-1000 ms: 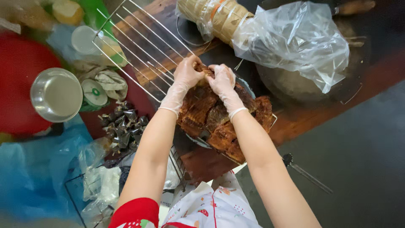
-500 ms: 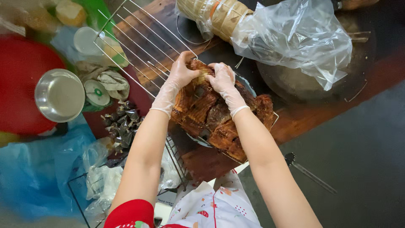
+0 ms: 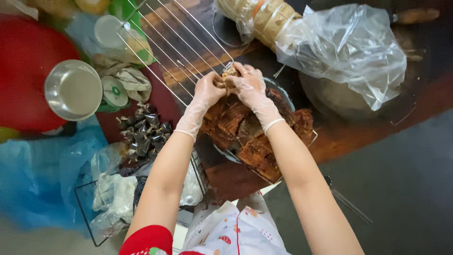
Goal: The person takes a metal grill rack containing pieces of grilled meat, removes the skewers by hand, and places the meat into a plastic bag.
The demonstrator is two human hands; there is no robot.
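Both my hands wear thin clear gloves. My left hand (image 3: 204, 97) and my right hand (image 3: 252, 92) meet over the far end of a pile of brown roasted meat slabs (image 3: 255, 137), and together they grip a small brown piece of meat (image 3: 228, 78) between the fingertips. The pile lies on a round plate (image 3: 278, 87) that rests on a dark wooden table (image 3: 358, 134). A wire grill rack (image 3: 174, 42) lies just beyond my fingers, its near end touching the piece.
A steel bowl (image 3: 73, 89) sits on a red tray (image 3: 23, 71) at left. Black binder clips (image 3: 144, 127) lie in a heap. A clear plastic bag (image 3: 344, 47) covers a stack of paper cups (image 3: 264, 19). Blue plastic (image 3: 33, 174) and a wire basket (image 3: 99, 208) are lower left.
My hands have moved up from the meat pile toward the rack and now pinch a small piece together. The view has shifted slightly.
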